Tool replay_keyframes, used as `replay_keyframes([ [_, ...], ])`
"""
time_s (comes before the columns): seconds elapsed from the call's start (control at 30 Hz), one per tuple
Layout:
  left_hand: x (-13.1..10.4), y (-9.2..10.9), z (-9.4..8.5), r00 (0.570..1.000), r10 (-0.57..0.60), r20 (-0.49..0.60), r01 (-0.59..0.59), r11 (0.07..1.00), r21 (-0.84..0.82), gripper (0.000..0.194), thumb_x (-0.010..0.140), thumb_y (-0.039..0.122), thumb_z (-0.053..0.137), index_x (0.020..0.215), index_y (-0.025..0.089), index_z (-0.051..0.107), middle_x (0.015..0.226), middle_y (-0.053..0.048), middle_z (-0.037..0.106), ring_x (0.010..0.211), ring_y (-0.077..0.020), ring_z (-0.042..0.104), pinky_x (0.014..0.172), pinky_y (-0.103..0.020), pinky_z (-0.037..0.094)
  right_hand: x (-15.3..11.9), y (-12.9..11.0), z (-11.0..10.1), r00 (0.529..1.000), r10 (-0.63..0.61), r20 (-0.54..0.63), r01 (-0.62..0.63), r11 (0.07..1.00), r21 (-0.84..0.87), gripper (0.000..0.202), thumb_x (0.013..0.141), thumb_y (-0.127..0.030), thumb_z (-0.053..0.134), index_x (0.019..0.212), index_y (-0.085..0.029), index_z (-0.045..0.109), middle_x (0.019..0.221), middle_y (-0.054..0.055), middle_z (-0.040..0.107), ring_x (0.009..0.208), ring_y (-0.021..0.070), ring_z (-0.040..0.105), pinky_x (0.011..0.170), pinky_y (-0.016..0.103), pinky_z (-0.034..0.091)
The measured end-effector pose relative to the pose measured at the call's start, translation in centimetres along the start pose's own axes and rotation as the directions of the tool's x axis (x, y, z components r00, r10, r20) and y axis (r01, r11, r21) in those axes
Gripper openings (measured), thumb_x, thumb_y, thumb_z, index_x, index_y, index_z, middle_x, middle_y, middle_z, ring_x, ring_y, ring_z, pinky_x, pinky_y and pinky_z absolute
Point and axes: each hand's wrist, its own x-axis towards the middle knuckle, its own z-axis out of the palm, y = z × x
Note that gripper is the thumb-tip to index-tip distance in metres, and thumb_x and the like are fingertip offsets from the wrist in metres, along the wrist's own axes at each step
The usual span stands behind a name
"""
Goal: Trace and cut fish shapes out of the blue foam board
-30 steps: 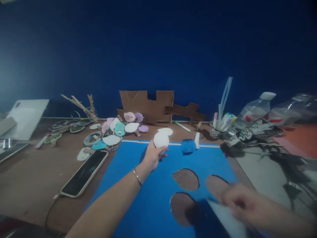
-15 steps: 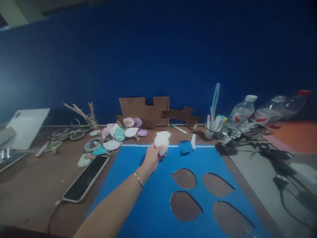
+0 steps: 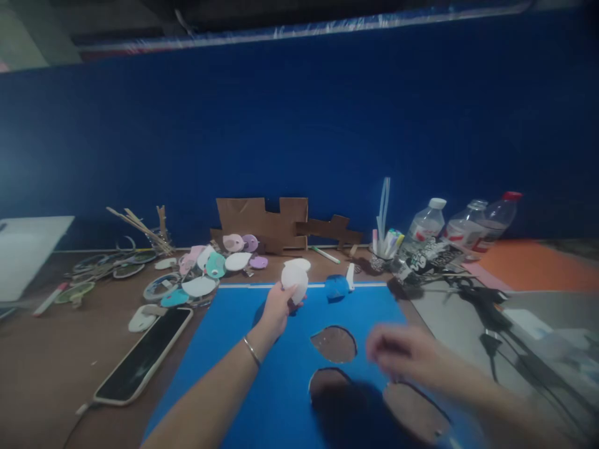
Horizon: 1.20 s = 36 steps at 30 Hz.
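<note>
My left hand [image 3: 276, 312], with a metal bangle at its wrist, pinches a white drop-shaped cutout [image 3: 294, 284] above the far edge of a blue sheet [image 3: 243, 380]. The white piece has a rounded body and a second lobe behind its top; whether it is one piece or two I cannot tell. My right hand [image 3: 407, 355] is smeared by motion over the sheet's right side, its fingers looking curled. Drop-shaped holes [image 3: 334, 344] in the sheet show the brown table through them. Just right of the white cutout lies a blue cutout [image 3: 337, 287] with a small white strip.
Bird-shaped cutouts [image 3: 216, 265] lie in a pile at back left, near a phone [image 3: 145, 355]. Brown cardboard [image 3: 248, 218] leans on the blue wall. A marker cup [image 3: 384, 249], plastic bottles [image 3: 425, 221] and dark cables [image 3: 486, 312] occupy the right.
My right hand has come into view from the right, over the holes. The view has shifted, and my left hand still holds the white cutout.
</note>
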Motion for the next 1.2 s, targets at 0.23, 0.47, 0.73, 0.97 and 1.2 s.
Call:
replay_keyframes([
  [0.23,-0.3,-0.1,0.0,1.0,-0.007,-0.007,0.007,1.0,-0.009,0.048,0.075,0.023,0.064,0.118,0.013,0.046,0.102,-0.015,0.063,0.069,-0.0194,0.067,0.054,-0.027,0.051,15.9,1.8,-2.3,0.87,0.28,-0.406,-0.437,0.817,-0.375,0.024,0.082,-0.027,0.047,0.094,-0.013,0.061,0.092,0.016,0.066,0.086,0.0254,0.063,0.073,0.036,0.047],
  [0.47,-0.2,-0.6,-0.1,1.0,-0.006,0.024,0.007,1.0,-0.024,0.044,0.074,0.027,0.064,0.113,0.013,0.049,0.1,-0.015,0.064,0.067,-0.0197,0.067,0.053,-0.027,0.051,18.9,4.9,-2.1,0.782,0.392,-0.485,-0.6,0.684,-0.415,0.026,0.064,-0.032,0.067,0.082,-0.013,0.067,0.097,0.024,0.065,0.1,0.0392,0.058,0.082,0.051,0.041],
  [0.73,-0.8,0.2,0.0,0.999,-0.028,0.027,0.029,0.999,-0.014,0.044,0.076,0.025,0.063,0.115,0.012,0.048,0.098,-0.014,0.064,0.067,-0.019,0.067,0.053,-0.026,0.051,16.5,5.2,-2.1,0.861,0.29,-0.417,-0.36,0.928,-0.099,0.03,0.086,-0.036,0.038,0.086,-0.015,0.059,0.071,0.009,0.062,0.061,0.0173,0.059,0.053,0.028,0.044],
  [0.97,-0.4,-0.3,-0.1,0.999,-0.02,0.03,0.02,1.0,0.005,0.049,0.075,0.028,0.065,0.119,0.014,0.047,0.105,-0.015,0.063,0.073,-0.0206,0.067,0.057,-0.028,0.052,12.6,6.2,0.6,0.962,0.193,-0.192,-0.059,0.837,0.545,0.03,0.084,-0.046,0.047,0.095,-0.018,0.051,0.063,-0.005,0.041,0.042,0.0048,0.03,0.04,0.019,0.021],
  [1.2,-0.6,0.1,0.3,0.999,-0.032,0.026,0.032,0.999,0.011,0.049,0.072,0.027,0.067,0.116,0.012,0.05,0.095,-0.013,0.065,0.068,-0.0189,0.066,0.055,-0.027,0.051,12.6,7.4,1.6,0.956,0.238,-0.173,-0.078,0.772,0.63,0.032,0.08,-0.049,0.053,0.087,-0.017,0.055,0.055,-0.009,0.031,0.039,0.0035,0.021,0.039,0.019,0.011],
])
